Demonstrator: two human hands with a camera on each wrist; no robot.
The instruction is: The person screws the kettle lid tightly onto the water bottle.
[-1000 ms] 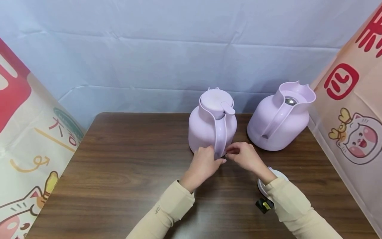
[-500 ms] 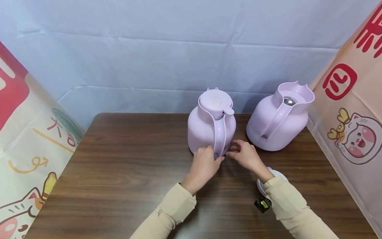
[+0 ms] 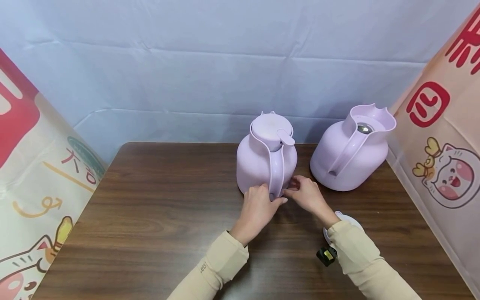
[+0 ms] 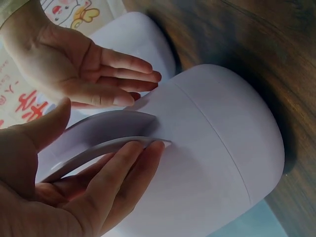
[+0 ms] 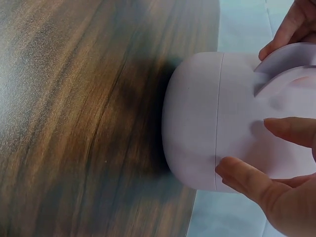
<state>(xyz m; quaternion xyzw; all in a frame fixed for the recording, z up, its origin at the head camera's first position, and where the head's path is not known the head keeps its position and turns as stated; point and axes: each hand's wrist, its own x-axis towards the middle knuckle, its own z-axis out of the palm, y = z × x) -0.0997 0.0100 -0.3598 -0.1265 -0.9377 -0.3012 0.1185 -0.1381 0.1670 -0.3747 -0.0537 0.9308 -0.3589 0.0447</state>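
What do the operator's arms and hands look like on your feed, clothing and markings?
Both arms wear cream long sleeves: the left sleeve and right sleeve have broad, loose cuffs. Small dark lettering sits near the left cuff, too small to read fully. The left hand and right hand are ungloved.

"I want a way round the lidded jug (image 3: 258, 163) — where?"
"Nine o'clock — I see wide tabletop (image 3: 168, 200). The open-topped jug (image 3: 346, 154) blocks three, cloth (image 3: 187, 79) walls off twelve, the left hand (image 3: 258, 210) fills six, the right hand (image 3: 307, 195) four."
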